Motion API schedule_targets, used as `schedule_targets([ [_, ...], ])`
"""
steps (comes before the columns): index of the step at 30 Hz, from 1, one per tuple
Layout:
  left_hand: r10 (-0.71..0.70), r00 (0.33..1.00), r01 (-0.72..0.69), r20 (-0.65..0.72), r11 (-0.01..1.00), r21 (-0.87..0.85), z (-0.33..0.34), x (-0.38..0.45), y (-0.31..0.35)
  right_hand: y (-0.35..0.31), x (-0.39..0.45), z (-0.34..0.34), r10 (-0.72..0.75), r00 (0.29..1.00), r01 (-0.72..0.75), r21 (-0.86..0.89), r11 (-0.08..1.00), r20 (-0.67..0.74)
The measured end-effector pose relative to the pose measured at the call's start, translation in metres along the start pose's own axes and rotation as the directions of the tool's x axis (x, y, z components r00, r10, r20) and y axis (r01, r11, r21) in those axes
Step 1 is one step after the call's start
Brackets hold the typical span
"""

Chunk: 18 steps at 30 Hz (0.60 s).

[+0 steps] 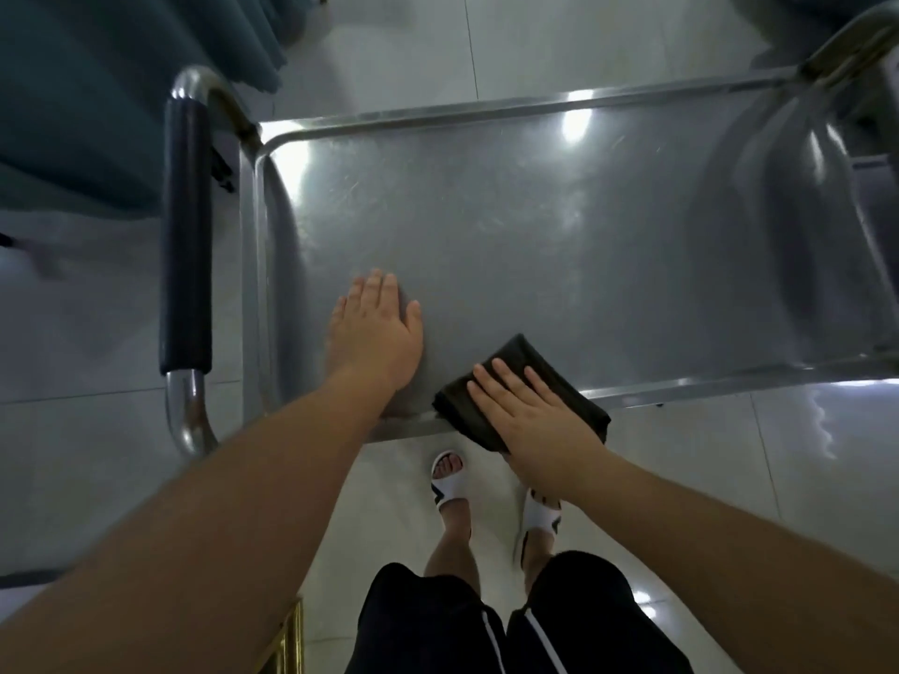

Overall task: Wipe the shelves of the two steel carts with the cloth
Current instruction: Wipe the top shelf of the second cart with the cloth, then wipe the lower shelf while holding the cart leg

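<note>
The dark folded cloth [523,394] sits at the near edge of the cart's top shelf [559,226], so nearly all the steel runs away to the far side and right. Right hand [540,420] presses it flat, fingers straight. Left hand [377,328] rests spread on the shelf just beside it.

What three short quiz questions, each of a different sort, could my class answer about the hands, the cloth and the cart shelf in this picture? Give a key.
1. True or false: the left hand holds the cloth.
2. Where on the shelf does the cloth lie? A) far rim B) near rim C) centre
3. Fill in: the cart's handle has a ____ grip.

Key: 1 false, the right hand presses flat on it; 2 B; 3 black.
</note>
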<state>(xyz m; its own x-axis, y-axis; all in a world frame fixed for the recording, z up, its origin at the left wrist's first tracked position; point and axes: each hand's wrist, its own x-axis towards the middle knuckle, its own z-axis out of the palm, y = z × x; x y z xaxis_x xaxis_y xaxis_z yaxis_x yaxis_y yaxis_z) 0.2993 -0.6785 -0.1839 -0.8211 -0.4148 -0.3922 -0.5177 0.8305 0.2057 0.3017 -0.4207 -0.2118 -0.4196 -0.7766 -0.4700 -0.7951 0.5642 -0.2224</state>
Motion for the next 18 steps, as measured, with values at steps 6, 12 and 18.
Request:
schedule_targets([
  [6, 0.051, 0.995, -0.053, 0.084, 0.998, 0.019, 0.001, -0.092, 0.036, -0.017, -0.016, -0.032, 0.051, 0.993, -0.063, 0.119, 0.991, 0.104],
  [12, -0.027, 0.998, 0.025, 0.050, 0.999, 0.029, 0.003, -0.177, 0.062, -0.028, -0.067, -0.068, 0.154, 0.939, -0.206, 0.142, 0.968, 0.308],
  [18, -0.087, 0.992, 0.087, 0.089, 0.996, 0.006, 0.014, -0.259, 0.082, -0.025, -0.143, -0.051, 0.186, 0.912, -0.252, 0.141, 0.957, 0.365],
])
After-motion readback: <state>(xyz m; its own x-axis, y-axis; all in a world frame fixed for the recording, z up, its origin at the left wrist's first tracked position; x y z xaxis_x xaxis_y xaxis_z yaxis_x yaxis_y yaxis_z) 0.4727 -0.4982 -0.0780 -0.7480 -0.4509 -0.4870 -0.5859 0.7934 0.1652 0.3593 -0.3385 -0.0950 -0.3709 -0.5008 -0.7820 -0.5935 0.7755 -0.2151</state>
